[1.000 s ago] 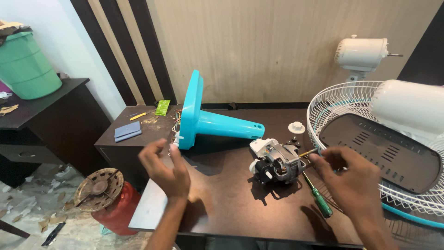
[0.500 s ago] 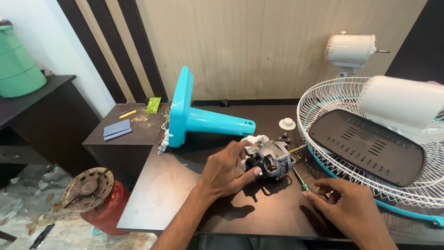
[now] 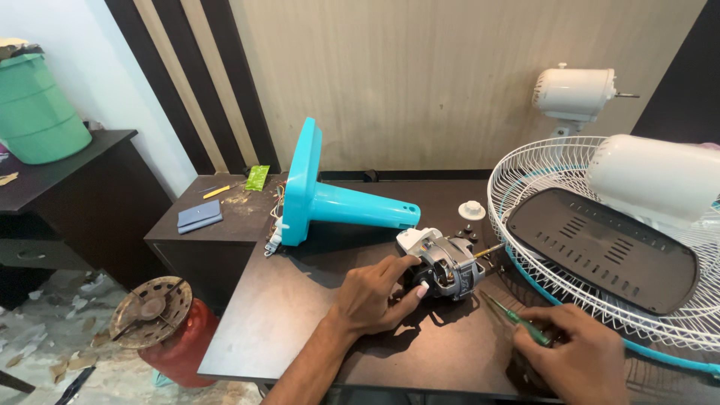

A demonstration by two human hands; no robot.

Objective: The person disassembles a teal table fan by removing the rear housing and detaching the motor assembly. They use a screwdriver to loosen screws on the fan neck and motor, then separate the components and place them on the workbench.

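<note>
Grey metal and copper windings: the bare fan motor [image 3: 444,266] lies on its side near the middle of the dark tabletop [image 3: 300,315], shaft pointing right toward the wire fan guard [image 3: 540,161]. Left hand [image 3: 373,298] rests against the motor's near end, fingers curled loosely round it, steadying rather than clamping. Right hand [image 3: 581,358] closed on a green-handled screwdriver [image 3: 517,321], tip aimed up-left toward the motor but short of it. Housing already off: the white motor cover [image 3: 656,176] sits apart on the guard, beside a black panel [image 3: 600,247]. Turquoise fan stand [image 3: 330,199] lies tipped over behind the motor, loose wires at its base. Small white knob [image 3: 472,209] near the guard rim. Strip-down looks well advanced; motor itself appears unopened. Second white motor unit [image 3: 576,91] stands at back.
</note>
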